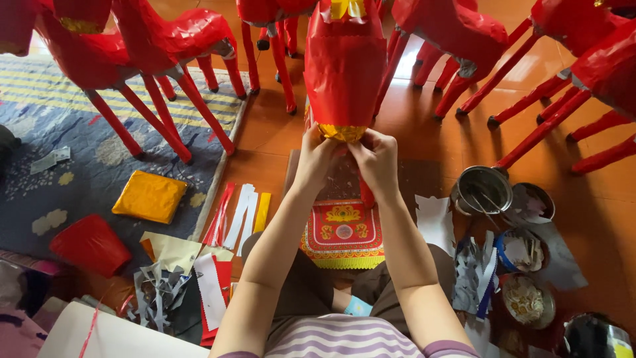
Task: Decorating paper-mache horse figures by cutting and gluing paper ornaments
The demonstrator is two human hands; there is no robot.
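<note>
1. Left hand (317,158) and right hand (376,159): both pinch the gold-trimmed lower edge of the red paper figure (344,59).
2. The figure stands upright over the floor (265,126), above a red-and-gold patterned sheet (343,232).
3. Metal bowl (482,189): on the floor, to the right.

The red paper figure (343,66) runs off the top edge, its upper part unseen. Fingertips of both hands tuck out of sight beneath its gold trim (343,132). The surrounding red paper horses (165,40) are cut off above, and the tin (593,335) at the bottom edge.
</note>
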